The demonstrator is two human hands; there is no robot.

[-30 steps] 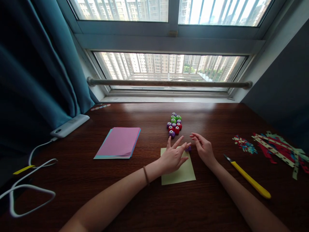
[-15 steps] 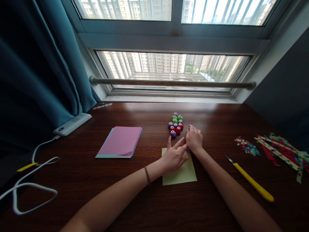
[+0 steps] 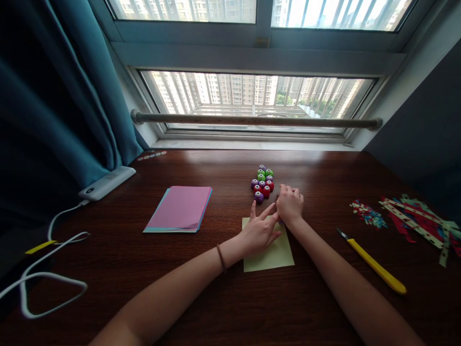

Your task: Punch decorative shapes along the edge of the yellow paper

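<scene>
Left hand (image 3: 257, 234) spread on pale green sheet (image 3: 272, 259), mid-desk near side, probably so paper won't slide. Right hand (image 3: 290, 204) curled at sheet's far-right corner, maybe bearing down; fingertips hidden, can't tell if pinching anything. Colored knobs (image 3: 262, 183) bunched just far of sheet, handy reach I guess. Yellow-handled knife (image 3: 376, 265) off right.
</scene>
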